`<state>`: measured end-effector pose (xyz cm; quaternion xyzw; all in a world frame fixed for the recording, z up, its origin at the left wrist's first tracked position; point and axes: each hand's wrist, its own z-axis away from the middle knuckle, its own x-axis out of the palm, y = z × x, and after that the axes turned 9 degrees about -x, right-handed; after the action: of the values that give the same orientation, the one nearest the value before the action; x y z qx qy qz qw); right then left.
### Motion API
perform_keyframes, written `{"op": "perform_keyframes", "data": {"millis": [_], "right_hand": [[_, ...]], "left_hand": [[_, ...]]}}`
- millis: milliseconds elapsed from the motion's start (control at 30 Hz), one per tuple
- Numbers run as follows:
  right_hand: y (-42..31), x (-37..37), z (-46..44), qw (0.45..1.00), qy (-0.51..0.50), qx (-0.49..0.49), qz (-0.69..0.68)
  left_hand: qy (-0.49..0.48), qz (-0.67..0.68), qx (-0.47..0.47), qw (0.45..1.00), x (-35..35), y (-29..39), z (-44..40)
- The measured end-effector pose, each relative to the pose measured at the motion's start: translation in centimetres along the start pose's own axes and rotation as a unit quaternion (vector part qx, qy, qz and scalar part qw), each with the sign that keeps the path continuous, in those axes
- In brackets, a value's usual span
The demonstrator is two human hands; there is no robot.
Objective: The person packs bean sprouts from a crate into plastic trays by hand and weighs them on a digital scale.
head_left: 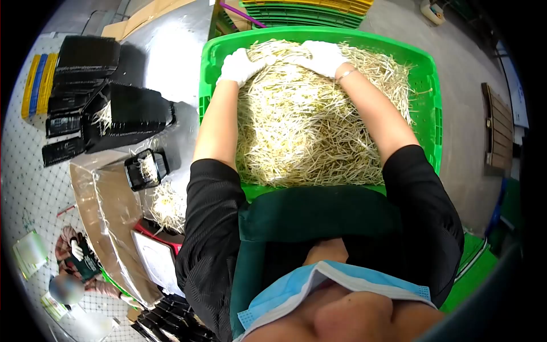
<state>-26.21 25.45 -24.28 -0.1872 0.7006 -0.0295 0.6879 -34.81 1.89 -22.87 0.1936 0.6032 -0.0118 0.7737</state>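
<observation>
A large green crate (228, 41) in front of me is heaped with pale, thin bean sprouts (302, 125). Both my arms reach to its far side. My left hand (238, 67), in a white glove, curls around sprouts near the far left corner. Opposite it, my right hand (323, 58), also gloved in white, grips sprouts with its fingers turned inward; their tips are partly sunk in the heap. Some sprouts lie between the two hands.
On the metal table (182, 57) at left stand stacked black trays (137, 117) and a small black tray (147, 170) with sprouts. Loose sprouts (169, 206) lie by a red scale (154, 231). A cardboard box (108, 211) is alongside; another person (82, 259) works beyond.
</observation>
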Motion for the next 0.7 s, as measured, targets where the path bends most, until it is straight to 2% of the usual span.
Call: {"op": "perform_keyframes", "data": {"millis": [33, 100, 133, 167, 200, 233, 267, 300, 333, 367, 400, 433, 500, 533, 567, 600, 633, 700], "right_hand": [[-0.2, 0.1, 0.0, 1.0, -0.002, 0.01, 0.0], [-1.3, -0.9, 0.1, 0.999, -0.042, -0.008, 0.019], [-3.0, -2.8, 0.8, 0.988, -0.128, 0.035, -0.074], [-3.4, -2.9, 2.3, 0.996, -0.055, -0.028, -0.061], [-3.5, -1.6, 3.5, 0.995, 0.055, -0.086, -0.02], [-3.4, -0.5, 4.3, 0.976, 0.163, -0.145, 0.022], [-3.3, -0.9, 4.1, 0.976, 0.161, -0.141, 0.022], [-3.1, -1.5, 3.7, 0.994, 0.072, -0.086, 0.008], [-3.2, -2.2, 3.2, 0.999, -0.019, -0.033, -0.008], [-3.1, -3.1, 2.1, 0.999, -0.019, -0.036, -0.007], [-2.8, -4.2, 0.8, 0.998, -0.054, -0.034, 0.005], [-2.3, -4.5, -0.5, 0.995, -0.091, -0.031, 0.016], [-1.5, -3.0, -1.4, 0.996, -0.073, -0.059, 0.015], [-3.1, -4.3, -0.9, 0.989, -0.149, -0.012, 0.005], [-4.4, -5.3, -0.2, 0.974, -0.223, 0.035, -0.005], [-4.8, -4.8, 0.8, 0.971, -0.237, 0.027, -0.027], [-4.5, -4.5, 1.6, 0.971, -0.236, 0.03, -0.023], [-3.3, -3.5, 4.0, 0.991, -0.003, -0.128, 0.046]], "left_hand": [[-0.025, 0.033, -0.049, 0.998, 0.1, 0.1, 0.1], [-0.041, 0.052, -0.032, 0.997, 0.4, -0.3, -0.2], [-0.108, 0.105, 0.027, 0.988, 0.1, -0.3, 0.2], [-0.172, 0.157, 0.085, 0.969, -0.2, 0.0, 0.7], [-0.121, 0.12, 0.117, 0.978, -0.2, 0.0, 1.7], [-0.13, 0.031, 0.086, 0.987, -0.2, 0.0, 2.1], [-0.141, 0.027, 0.092, 0.985, -0.9, 0.7, 2.2], [-0.154, 0.023, 0.095, 0.983, -1.6, 1.1, 2.6], [-0.086, -0.011, 0.121, 0.989, 0.0, 0.0, 1.7], [-0.01, -0.044, 0.146, 0.988, 0.2, 0.0, 1.0], [-0.184, 0.044, 0.11, 0.976, -0.2, -0.1, -0.2], [-0.182, 0.047, 0.106, 0.977, 0.2, -0.5, 0.0], [-0.15, 0.136, 0.142, 0.969, 1.4, -0.8, 0.5], [-0.13, 0.069, 0.12, 0.982, -0.6, 0.7, 2.8], [-0.132, 0.069, 0.126, 0.981, -0.4, 0.6, 3.6], [-0.097, 0.065, 0.165, 0.979, 0.0, 0.3, 4.0], [-0.058, 0.062, 0.202, 0.976, 0.3, 0.0, 4.1], [-0.044, 0.054, 0.214, 0.974, 0.6, -0.2, 4.2]]}}
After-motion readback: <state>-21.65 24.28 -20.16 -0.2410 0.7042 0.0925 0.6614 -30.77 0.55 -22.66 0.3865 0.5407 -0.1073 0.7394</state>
